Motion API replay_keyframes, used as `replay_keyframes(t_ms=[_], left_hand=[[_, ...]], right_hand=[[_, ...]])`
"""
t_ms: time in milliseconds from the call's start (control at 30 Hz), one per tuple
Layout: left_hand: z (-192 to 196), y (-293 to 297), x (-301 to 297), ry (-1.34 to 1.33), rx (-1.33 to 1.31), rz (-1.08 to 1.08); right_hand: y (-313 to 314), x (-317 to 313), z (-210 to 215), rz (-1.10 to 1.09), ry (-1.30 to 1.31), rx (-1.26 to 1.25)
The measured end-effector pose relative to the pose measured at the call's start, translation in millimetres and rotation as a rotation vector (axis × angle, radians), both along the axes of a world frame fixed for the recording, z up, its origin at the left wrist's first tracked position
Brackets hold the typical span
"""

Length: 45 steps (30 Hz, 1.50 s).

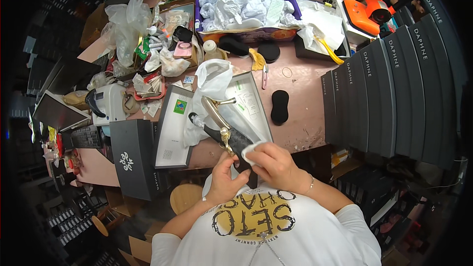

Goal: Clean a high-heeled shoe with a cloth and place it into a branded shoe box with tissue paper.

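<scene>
Above the near edge of the pink table I hold a black shoe [239,142] with gold-coloured metallic parts and a pearl ornament. My left hand [222,185] is closed on its near end, by the gold trim. A small white cloth [250,153] is bunched in the fingers of my right hand [280,168], against the shoe's right side. Behind the shoe lies an open grey shoebox [173,140] with a white inside. White tissue paper [214,75] spills over it. Where the shoe's far end stops against the tissue is hard to make out.
Grey shoeboxes [379,98] stand in a row at the right. A purple-edged box [251,34] of crumpled paper fills the back. A black oval pad [280,107], a pink-handled knife [265,77] and an orange tape dispenser [362,15] lie around. A closed box [132,152] stands left.
</scene>
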<state>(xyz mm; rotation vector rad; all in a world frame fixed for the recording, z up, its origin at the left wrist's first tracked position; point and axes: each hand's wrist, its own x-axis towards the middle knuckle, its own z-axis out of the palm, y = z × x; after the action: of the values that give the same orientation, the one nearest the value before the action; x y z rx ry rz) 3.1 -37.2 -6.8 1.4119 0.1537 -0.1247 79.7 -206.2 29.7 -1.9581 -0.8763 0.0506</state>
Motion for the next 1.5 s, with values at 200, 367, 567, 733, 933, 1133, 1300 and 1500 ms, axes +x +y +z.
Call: replay_keyframes(t_ms=[200,367,567,733,933,1133,1300,1500], left_hand=[[-1.3,-0.3,2.6,-0.003,-0.013,0.001],[-0.8,-0.1,-2.1,0.010,-0.012,0.013],[1.8,-2.5,2.9,-0.015,-0.024,0.003],[-1.1,-4.6,-0.1,-0.017,0.029,-0.016],[-3.1,-2.2,0.7,-0.013,0.040,-0.011],[-0.4,-4.7,2.6,-0.006,0.015,-0.001],[-1.9,-5.2,4.1,0.004,-0.009,-0.013],[-3.0,-4.2,2.9,-0.004,-0.016,0.009]], right_hand=[[-6.4,-2.3,6.7,-0.025,-0.049,0.035],[-11.1,-11.9,2.5,0.048,-0.024,-0.034],[-8.4,-8.2,1.1,0.044,-0.037,0.014],[-2.8,10.7,4.3,-0.063,-0.089,-0.037],[-12.4,-10.0,0.5,0.009,-0.038,-0.015],[-5.1,-0.7,-1.6,-0.046,-0.076,0.007],[-1.3,4.3,-1.0,-0.040,-0.112,0.011],[-10.4,-13.0,-4.3,-0.003,-0.103,-0.012]])
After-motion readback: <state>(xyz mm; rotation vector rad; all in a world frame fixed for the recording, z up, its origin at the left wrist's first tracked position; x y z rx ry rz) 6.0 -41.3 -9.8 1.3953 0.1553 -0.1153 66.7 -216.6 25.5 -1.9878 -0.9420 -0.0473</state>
